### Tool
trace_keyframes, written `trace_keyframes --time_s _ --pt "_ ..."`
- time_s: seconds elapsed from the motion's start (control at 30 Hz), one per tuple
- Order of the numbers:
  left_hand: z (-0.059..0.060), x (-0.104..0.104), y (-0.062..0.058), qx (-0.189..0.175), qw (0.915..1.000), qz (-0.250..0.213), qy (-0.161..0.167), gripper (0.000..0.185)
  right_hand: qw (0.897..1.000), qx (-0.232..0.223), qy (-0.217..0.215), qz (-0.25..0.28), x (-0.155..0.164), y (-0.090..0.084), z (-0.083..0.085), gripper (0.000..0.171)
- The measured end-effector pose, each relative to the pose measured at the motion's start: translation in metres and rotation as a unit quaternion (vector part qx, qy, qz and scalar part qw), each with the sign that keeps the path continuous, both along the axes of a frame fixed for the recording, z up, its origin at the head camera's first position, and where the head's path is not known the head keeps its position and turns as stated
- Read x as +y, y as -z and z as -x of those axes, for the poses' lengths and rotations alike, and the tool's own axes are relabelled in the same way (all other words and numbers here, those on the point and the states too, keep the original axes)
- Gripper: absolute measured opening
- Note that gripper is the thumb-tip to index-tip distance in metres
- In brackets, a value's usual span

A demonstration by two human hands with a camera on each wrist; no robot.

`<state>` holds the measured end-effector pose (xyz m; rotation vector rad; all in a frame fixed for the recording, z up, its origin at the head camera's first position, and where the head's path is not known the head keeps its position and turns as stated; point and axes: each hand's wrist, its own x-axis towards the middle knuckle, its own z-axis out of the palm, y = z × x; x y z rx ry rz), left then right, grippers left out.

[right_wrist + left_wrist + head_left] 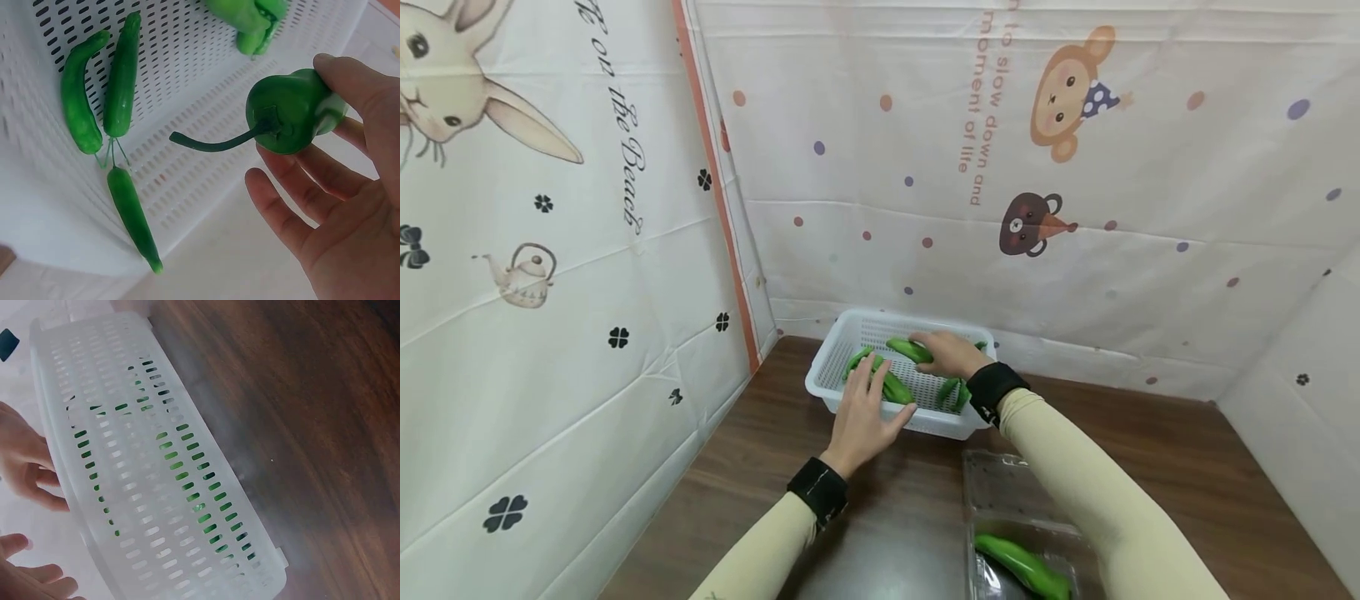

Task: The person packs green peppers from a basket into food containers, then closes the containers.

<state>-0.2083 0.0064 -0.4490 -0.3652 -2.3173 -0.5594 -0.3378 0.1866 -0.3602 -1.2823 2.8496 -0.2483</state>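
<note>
Right hand [350, 206] pinches a green pepper [290, 112] loosely over the basket [827, 375] near the table's back edge; it may slip, while the open left hand [865, 417] could tip the basket.

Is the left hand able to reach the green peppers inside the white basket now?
Probably yes: the left hand lies over the near rim of the open white basket, fingers by the green peppers; nothing covers them.

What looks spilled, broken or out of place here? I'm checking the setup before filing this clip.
Nothing stands out. The basket sits flat on the table, peppers inside. The right hand grips one pepper; another lies in the clear tray.
</note>
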Motion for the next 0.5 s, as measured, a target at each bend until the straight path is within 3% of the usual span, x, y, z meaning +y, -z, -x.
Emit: trace_keyframes --time_s 0.5 --pt "-0.004 0.018 -0.004 0.019 0.9994 -0.017 0.023 0.093 0.998 0.051 -0.026 0.019 0.026 -0.013 -0.030 0.058"
